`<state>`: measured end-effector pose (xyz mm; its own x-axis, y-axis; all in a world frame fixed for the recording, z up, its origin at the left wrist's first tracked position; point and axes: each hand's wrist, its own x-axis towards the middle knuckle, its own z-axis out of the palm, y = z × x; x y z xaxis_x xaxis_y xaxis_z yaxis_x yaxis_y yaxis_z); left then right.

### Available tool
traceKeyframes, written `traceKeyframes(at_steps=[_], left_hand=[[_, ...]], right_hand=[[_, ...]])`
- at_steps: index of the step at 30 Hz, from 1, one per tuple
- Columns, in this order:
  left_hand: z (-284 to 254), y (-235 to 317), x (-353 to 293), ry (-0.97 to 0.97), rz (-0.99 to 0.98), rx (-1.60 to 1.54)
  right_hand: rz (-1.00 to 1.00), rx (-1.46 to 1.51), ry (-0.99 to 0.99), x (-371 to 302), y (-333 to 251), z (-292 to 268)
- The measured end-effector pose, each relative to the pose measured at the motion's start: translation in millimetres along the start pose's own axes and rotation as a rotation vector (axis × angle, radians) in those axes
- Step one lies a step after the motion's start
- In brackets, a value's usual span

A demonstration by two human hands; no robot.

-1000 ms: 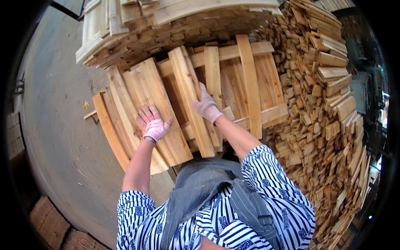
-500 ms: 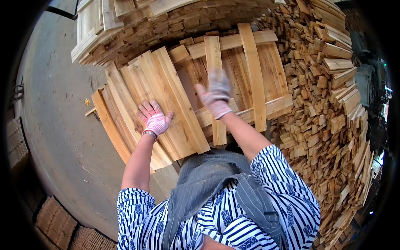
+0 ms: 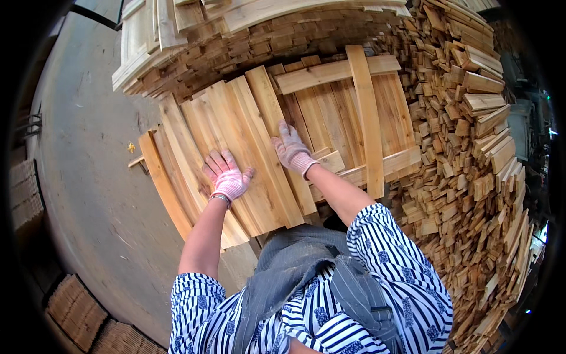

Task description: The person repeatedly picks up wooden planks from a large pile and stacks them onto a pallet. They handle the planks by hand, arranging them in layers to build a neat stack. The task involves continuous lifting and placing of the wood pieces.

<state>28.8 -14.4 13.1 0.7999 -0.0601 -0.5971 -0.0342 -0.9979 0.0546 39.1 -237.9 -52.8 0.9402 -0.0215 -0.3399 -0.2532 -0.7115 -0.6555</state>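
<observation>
My left hand (image 3: 228, 176), in a pink-stained knit glove, lies flat with fingers spread on a row of wooden boards (image 3: 203, 127) set side by side. My right hand (image 3: 291, 147), gloved alike, rests with its fingers stretched out along the right edge of a narrow board (image 3: 263, 97). That board sits against the right side of the row. Farther right, another narrow board (image 3: 367, 112) lies crosswise over two rails, the far rail (image 3: 336, 74) and the near rail (image 3: 404, 163). Darker boards (image 3: 342, 112) show between those rails. A short wood piece (image 3: 331, 161) lies beside my right wrist.
Stacked planks (image 3: 247, 50) stand just beyond the boards. A large heap of small wood pieces (image 3: 460, 177) rises along the right. Grey floor (image 3: 88, 147) stretches to the left, with bundled slats (image 3: 76, 310) at the lower left.
My right hand has moved left, and the narrow board under it has shifted left against the row. My left hand stays flat on the boards. The whole view has shifted slightly.
</observation>
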Motion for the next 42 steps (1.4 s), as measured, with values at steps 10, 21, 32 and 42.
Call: traceKeyframes(at_steps=[10, 21, 32, 42], left_hand=[[6, -12, -13, -0.061, -0.049, -0.126], [-31, 27, -23, -0.063, 0.130, -1.204], [24, -131, -51, 0.587, 0.504, -0.957], [-44, 124, -8, 0.237, 0.645, -0.706]], right_hand=[[0.432, -0.695, 0.271, -45, 81, -158], [-0.019, -0.083, 0.287, -95, -24, -56], [-0.146, 0.134, -0.371, -148, -46, -23], [0.289, 0.257, 0.074, -309, 42, -151]])
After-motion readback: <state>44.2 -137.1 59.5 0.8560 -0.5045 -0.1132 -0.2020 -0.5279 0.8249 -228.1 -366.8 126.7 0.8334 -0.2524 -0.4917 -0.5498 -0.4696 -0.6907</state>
